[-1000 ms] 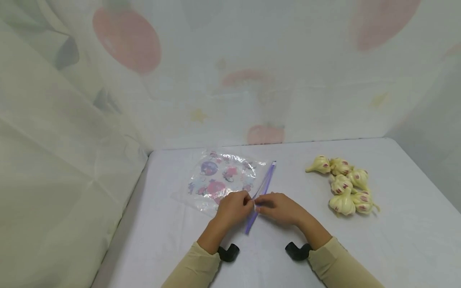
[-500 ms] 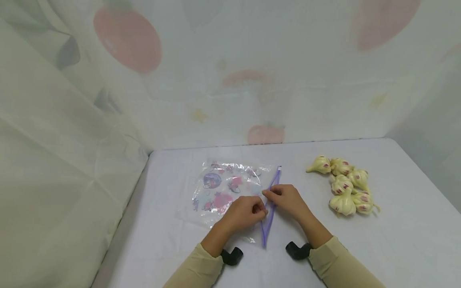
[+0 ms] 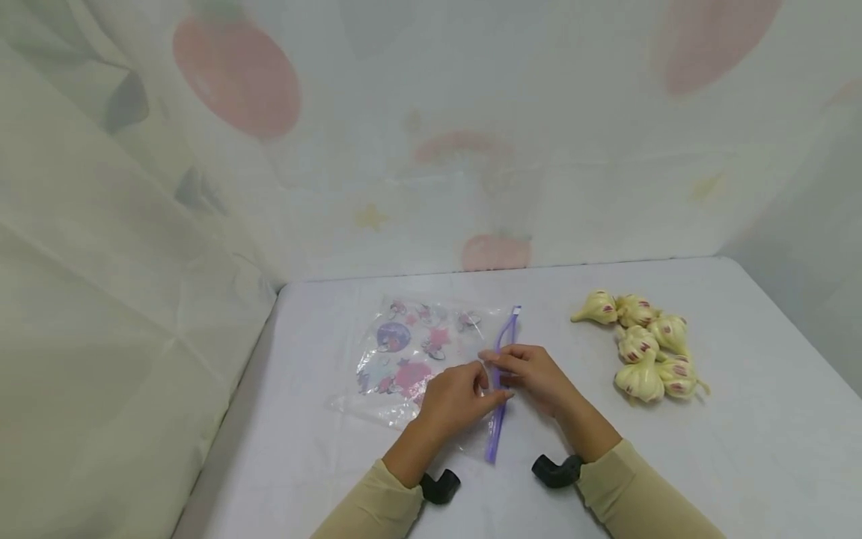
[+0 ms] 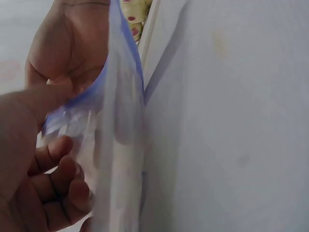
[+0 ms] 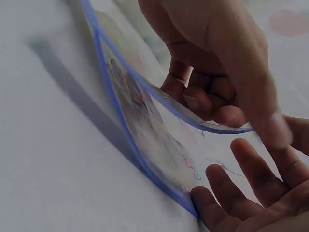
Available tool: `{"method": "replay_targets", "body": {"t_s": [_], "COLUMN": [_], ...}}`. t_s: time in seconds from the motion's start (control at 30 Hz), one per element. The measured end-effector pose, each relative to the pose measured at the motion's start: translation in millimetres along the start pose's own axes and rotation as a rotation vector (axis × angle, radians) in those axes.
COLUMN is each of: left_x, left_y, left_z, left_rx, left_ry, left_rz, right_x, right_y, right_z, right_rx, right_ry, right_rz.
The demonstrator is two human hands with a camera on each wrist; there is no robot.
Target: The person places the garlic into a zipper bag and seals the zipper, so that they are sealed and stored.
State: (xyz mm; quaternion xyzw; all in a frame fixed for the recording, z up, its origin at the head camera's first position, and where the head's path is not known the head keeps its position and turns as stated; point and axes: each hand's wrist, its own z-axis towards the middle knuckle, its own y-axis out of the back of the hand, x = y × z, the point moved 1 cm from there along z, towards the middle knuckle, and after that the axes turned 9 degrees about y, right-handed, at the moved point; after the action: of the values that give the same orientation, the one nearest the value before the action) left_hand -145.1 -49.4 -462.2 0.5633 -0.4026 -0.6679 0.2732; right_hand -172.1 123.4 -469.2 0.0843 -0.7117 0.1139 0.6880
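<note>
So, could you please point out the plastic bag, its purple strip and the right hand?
Plastic bag (image 3: 417,350), head view: middle of printed side.
Purple strip (image 3: 496,430), head view: lower stretch.
Right hand (image 3: 536,376), head view: back of the hand.

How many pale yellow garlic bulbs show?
6 garlic bulbs right of the clear plastic bag: far left, far right, middle left, middle right, near left, near right; others may hide.

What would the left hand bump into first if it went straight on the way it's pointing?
Probably the right hand, just ahead at the purple edge of the bag. They look very close; I can't tell whether they touch.
</note>
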Motion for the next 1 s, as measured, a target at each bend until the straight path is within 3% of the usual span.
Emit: {"method": "replay_targets", "body": {"t_s": [0.1,0.2,0.47,0.57,0.7,0.8,0.9,1.0], "left_x": [-1.1,1.7,21.9,27.8,28.9,22.2,11.5,2.7], "left_y": [-0.2,-0.7,-6.4,-9.0,-9.8,-3.6,8.5,20.9], "left_z": [0.6,3.1,12.9,15.2,15.9,13.0,8.0,2.2], "left_rx": [-0.052,-0.094,-0.124,-0.121,-0.107,-0.090,-0.074,-0.059], "left_ry": [0.011,0.011,0.029,0.047,0.076,0.086,0.080,0.071], "left_rz": [0.012,-0.061,-0.562,-0.682,-0.735,-0.734,-0.724,-0.720], "right_x": [0,0,-1,-1,1,6,15,27], "right_y": [-1,-2,-1,0,3,11,28,52], "right_z": [-1.0,-1.7,1.3,1.9,2.6,3.1,2.9,0.0], "right_rx": [0.028,0.029,-0.030,-0.036,-0.028,-0.053,-0.128,-0.230], "right_ry": [0.011,0.021,0.018,0.012,0.040,0.087,0.149,0.204], "right_rz": [0.039,0.041,-0.074,-0.085,-0.120,-0.190,-0.324,-0.530]}}
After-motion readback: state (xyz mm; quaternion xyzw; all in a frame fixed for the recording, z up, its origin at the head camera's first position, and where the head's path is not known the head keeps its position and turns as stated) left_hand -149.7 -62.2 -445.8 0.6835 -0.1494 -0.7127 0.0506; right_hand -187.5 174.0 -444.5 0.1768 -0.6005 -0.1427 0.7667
